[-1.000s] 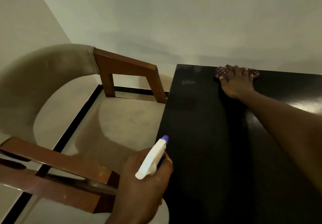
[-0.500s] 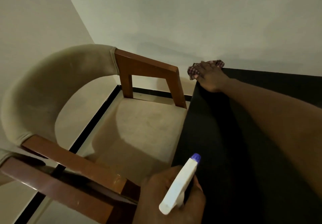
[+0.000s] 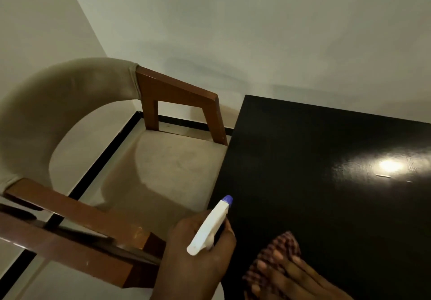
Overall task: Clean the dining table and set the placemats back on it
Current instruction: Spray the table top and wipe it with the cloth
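The wiping step looks to be in hand. The right hand [image 3: 303, 278] lies flat, fingers [image 3: 275, 264] straight and close together, pressing a checked cloth [image 3: 283, 245] onto the dark surface [image 3: 314, 150] near its left edge. The left hand [image 3: 198, 262] curls round a spray bottle [image 3: 210, 227] at that edge. The bottle's long axis slants, blue nozzle toward the far edge. The next move probably calls for a flat sweep across the surface. No placemats are in view.

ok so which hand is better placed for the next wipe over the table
Right, probably. The right hand lies flat on the checkered cloth, which is on the black table; the left hand grips the spray bottle beside the table's edge, so it is busy.
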The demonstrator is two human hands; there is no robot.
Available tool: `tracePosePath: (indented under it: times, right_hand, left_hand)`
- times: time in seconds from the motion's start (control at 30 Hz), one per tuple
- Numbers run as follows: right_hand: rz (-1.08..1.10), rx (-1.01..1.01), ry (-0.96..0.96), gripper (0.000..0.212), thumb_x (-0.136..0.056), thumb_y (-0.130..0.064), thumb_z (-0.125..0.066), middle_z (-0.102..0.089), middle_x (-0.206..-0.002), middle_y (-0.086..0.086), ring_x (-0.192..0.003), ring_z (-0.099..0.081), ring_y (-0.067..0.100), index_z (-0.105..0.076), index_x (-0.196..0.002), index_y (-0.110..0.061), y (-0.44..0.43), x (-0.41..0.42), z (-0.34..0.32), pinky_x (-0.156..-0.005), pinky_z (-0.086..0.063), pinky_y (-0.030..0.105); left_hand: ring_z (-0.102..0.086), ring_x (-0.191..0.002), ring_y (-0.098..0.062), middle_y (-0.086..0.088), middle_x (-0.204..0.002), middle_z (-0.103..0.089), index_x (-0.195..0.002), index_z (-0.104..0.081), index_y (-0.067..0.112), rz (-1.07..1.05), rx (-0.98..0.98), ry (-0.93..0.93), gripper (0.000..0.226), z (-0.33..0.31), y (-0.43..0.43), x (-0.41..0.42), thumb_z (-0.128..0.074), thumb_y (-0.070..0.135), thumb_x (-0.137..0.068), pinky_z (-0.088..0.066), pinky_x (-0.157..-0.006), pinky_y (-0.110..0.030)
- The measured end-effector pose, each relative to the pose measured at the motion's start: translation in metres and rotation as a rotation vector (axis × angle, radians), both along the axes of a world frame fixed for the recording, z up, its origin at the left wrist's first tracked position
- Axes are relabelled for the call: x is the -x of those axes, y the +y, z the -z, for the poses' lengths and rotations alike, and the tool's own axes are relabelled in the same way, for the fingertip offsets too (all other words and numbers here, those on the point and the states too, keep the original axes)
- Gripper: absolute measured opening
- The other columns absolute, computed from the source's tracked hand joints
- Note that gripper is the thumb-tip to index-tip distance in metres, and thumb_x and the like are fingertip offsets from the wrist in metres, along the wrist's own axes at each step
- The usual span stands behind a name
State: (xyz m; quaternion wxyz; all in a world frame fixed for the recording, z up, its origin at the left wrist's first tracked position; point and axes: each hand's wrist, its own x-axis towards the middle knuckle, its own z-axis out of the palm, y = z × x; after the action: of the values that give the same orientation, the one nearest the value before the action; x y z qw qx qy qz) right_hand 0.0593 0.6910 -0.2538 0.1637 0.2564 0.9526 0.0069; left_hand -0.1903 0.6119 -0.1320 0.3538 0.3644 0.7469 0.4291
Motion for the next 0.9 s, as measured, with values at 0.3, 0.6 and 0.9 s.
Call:
tracePosePath:
  times: [0.3, 0.6, 0.9]
  right_hand:
    - [0.63, 0.143, 0.325, 0.066, -0.105, -0.062, -0.014, 0.014, -0.173, -0.005, -0.157, 0.02, 0.02, 0.006, -0.163, -0.037, 0.166, 0.026, -0.022, -0.125, 0.011, 0.044]
    - [0.31, 0.188, 0.314, 0.067, -0.104, -0.048, -0.029, -0.007, -0.173, 0.001, -0.16, 0.004, 0.024, -0.008, -0.165, -0.03, 0.057, 0.103, -0.026, -0.128, 0.0, 0.055]
    - [0.51, 0.193, 0.223, 0.06, -0.108, -0.061, -0.016, 0.03, -0.165, -0.021, -0.15, 0.035, 0.004, 0.017, -0.157, -0.052, -0.087, -0.13, -0.044, -0.122, 0.022, 0.031]
  left_hand:
    - [-0.052, -0.04, -0.01, -0.01, -0.071, -0.063, -0.077, -0.065, 0.011, 0.079, -0.018, -0.066, 0.017, -0.008, -0.007, -0.005, -0.072, 0.006, -0.092, -0.046, -0.045, -0.019]
    - [-0.051, -0.04, -0.015, -0.015, -0.053, -0.058, -0.076, -0.067, -0.001, 0.051, -0.023, -0.014, 0.016, -0.008, -0.013, -0.013, -0.069, 0.004, -0.091, -0.043, -0.041, -0.028]
    - [-0.059, -0.052, -0.027, -0.015, -0.074, -0.07, -0.087, -0.07, 0.016, 0.106, 0.022, 0.069, 0.011, 0.002, -0.018, -0.005, -0.065, 0.014, -0.098, -0.052, -0.057, -0.041]
